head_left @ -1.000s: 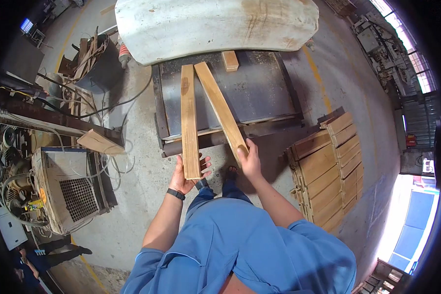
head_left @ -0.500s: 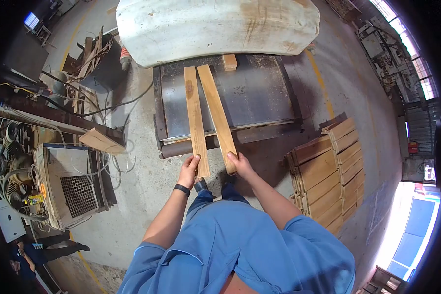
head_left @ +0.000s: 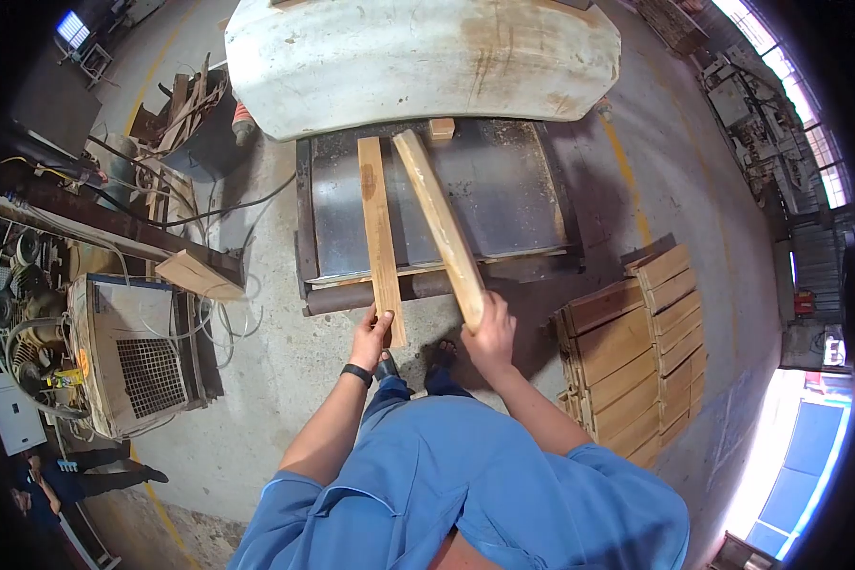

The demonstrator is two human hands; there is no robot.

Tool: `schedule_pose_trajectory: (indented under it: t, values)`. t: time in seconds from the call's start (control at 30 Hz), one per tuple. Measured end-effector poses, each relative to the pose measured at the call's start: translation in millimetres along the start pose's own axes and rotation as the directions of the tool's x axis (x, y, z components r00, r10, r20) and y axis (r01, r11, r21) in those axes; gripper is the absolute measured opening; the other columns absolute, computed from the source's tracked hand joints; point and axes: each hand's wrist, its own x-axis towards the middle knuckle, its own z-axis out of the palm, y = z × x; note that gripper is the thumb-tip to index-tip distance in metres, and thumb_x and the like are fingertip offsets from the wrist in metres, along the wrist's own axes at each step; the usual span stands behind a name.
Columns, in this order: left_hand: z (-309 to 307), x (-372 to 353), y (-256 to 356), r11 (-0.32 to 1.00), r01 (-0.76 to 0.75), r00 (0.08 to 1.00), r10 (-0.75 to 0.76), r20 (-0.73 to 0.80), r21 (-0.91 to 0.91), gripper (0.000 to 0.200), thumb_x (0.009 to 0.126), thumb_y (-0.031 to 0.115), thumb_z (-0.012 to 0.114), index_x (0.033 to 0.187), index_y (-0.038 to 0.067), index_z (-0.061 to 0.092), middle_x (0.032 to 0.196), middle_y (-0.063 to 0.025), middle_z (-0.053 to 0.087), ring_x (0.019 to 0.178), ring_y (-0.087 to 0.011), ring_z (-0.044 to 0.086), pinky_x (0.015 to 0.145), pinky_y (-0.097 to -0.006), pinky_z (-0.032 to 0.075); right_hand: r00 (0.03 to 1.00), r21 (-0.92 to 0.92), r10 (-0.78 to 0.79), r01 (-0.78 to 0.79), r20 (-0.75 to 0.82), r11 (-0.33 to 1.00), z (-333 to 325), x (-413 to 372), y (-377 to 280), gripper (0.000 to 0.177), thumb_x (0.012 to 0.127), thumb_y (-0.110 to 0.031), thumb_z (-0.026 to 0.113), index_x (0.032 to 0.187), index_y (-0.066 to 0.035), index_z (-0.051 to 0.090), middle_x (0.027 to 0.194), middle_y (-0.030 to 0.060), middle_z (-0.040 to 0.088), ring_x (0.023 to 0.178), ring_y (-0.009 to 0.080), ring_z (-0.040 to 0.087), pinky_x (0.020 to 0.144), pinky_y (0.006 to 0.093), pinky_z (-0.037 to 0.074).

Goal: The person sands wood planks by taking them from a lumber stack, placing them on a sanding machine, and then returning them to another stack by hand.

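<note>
We see the right board (head_left: pixel 441 228) newly rolled, rough side showing: mid-turn, we'd judge. Right hand (head_left: pixel 491 338) closed round its near end; left hand (head_left: pixel 368 338) pinches the left board (head_left: pixel 376 214). Both reach over the bed (head_left: pixel 508 209).

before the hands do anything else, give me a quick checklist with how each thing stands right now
1. Left hand holds the left board near its near end: ok.
2. Right hand holds the right board near its near end: ok.
3. Boards parallel: not ok; their near ends stand wider apart than their far ends.
4. Hands away from the white hood: ok, both are at the boards' near ends.
5. Metal bed free of other pieces: not ok, a small wood block sits near the hood.
6. Far ends touching the bed: cannot tell.
</note>
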Motion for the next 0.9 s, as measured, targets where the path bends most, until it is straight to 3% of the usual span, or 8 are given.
schedule_pose_trajectory:
  t: [0.07, 0.17, 0.27, 0.3, 0.4, 0.53, 0.8, 0.9]
  values:
    - [13, -12, 20, 0.991, 0.088, 0.996, -0.085, -0.035, 0.100, 0.053, 0.103, 0.032, 0.061, 0.147, 0.003, 0.051, 0.128, -0.0090, 0.066, 0.117, -0.0175, 0.061, 0.099, -0.0327, 0.049, 0.987, -0.088, -0.136, 0.144, 0.089, 0.986, 0, -1, -7, 0.082, 0.070, -0.018, 0.085, 0.143, -0.008, 0.048, 0.146, 0.0155, 0.042, 0.134, 0.0362, 0.044, 0.107, 0.0504, 0.036]
    - [7, 5, -5, 0.985, 0.035, 0.999, -0.034, -0.005, 0.172, 0.070, 0.096, 0.035, 0.071, 0.155, 0.010, 0.042, 0.131, -0.0153, 0.051, 0.103, -0.0247, 0.062, 0.078, -0.0377, 0.057, 0.916, -0.058, -0.333, 0.353, 0.223, 0.934, 2, 2, -6, 0.082, 0.073, -0.021, 0.083, 0.146, -0.009, 0.049, 0.152, 0.0151, 0.039, 0.139, 0.0365, 0.040, 0.111, 0.0517, 0.034]
    - [14, -11, 1, 0.811, -0.167, 0.958, 0.267, -0.101, 0.561, 0.079, 0.092, 0.030, 0.076, 0.158, 0.012, 0.037, 0.138, -0.0188, 0.039, 0.117, -0.0333, 0.056, 0.099, -0.0448, 0.051, 0.876, -0.001, -0.417, 0.430, 0.242, 0.903, 1, 16, 5, 0.073, 0.076, -0.018, 0.079, 0.143, -0.010, 0.053, 0.153, 0.0133, 0.040, 0.141, 0.0381, 0.039, 0.113, 0.0538, 0.033]
    - [13, -19, 7, 0.629, -0.353, 0.878, 0.479, 0.013, 0.693, 0.092, 0.082, 0.022, 0.083, 0.159, 0.015, 0.034, 0.144, -0.0201, 0.036, 0.126, -0.0419, 0.048, 0.105, -0.0487, 0.048, 0.863, 0.014, -0.437, 0.448, 0.252, 0.894, -1, 19, 9, 0.071, 0.077, -0.017, 0.078, 0.143, -0.010, 0.054, 0.154, 0.0127, 0.039, 0.141, 0.0385, 0.039, 0.113, 0.0542, 0.032]
    - [25, -58, 58, 0.265, -0.437, 0.838, 0.468, 0.282, 0.859, 0.093, 0.078, 0.019, 0.085, 0.156, 0.011, 0.036, 0.152, -0.0212, 0.033, 0.131, -0.0450, 0.044, 0.111, -0.0492, 0.043, 0.841, 0.064, -0.468, 0.469, 0.271, 0.881, -10, 24, 19, 0.066, 0.078, -0.017, 0.078, 0.140, -0.010, 0.057, 0.153, 0.0125, 0.040, 0.141, 0.0385, 0.039, 0.114, 0.0549, 0.032]
    - [22, -49, 52, 0.066, -0.460, 0.812, 0.435, 0.390, 0.885, 0.093, 0.063, 0.009, 0.087, 0.148, 0.016, 0.050, 0.153, -0.0156, 0.038, 0.140, -0.0458, 0.036, 0.115, -0.0509, 0.041, 0.814, 0.044, -0.498, 0.509, 0.299, 0.859, -15, 35, 22, 0.066, 0.078, -0.019, 0.079, 0.140, -0.010, 0.057, 0.153, 0.0118, 0.041, 0.140, 0.0378, 0.040, 0.114, 0.0547, 0.032]
    - [37, 36, 92, -0.002, -0.423, 0.765, 0.536, 0.358, 0.906, 0.080, 0.067, 0.013, 0.086, 0.141, 0.019, 0.057, 0.149, -0.0099, 0.047, 0.133, -0.0419, 0.045, 0.108, -0.0506, 0.046, 0.836, -0.067, -0.442, 0.487, 0.325, 0.871, -4, 113, -10, 0.067, 0.075, -0.020, 0.083, 0.137, -0.009, 0.058, 0.152, 0.0109, 0.045, 0.138, 0.0377, 0.043, 0.113, 0.0524, 0.034]
    - [42, 70, 125, -0.002, -0.410, 0.787, 0.503, 0.356, 0.912, 0.078, 0.068, 0.016, 0.087, 0.140, 0.014, 0.058, 0.149, -0.0130, 0.048, 0.130, -0.0413, 0.047, 0.110, -0.0487, 0.044, 0.847, -0.081, -0.418, 0.466, 0.327, 0.881, 10, 153, -20, 0.067, 0.076, -0.021, 0.083, 0.137, -0.009, 0.058, 0.151, 0.0111, 0.045, 0.138, 0.0375, 0.043, 0.114, 0.0525, 0.034]
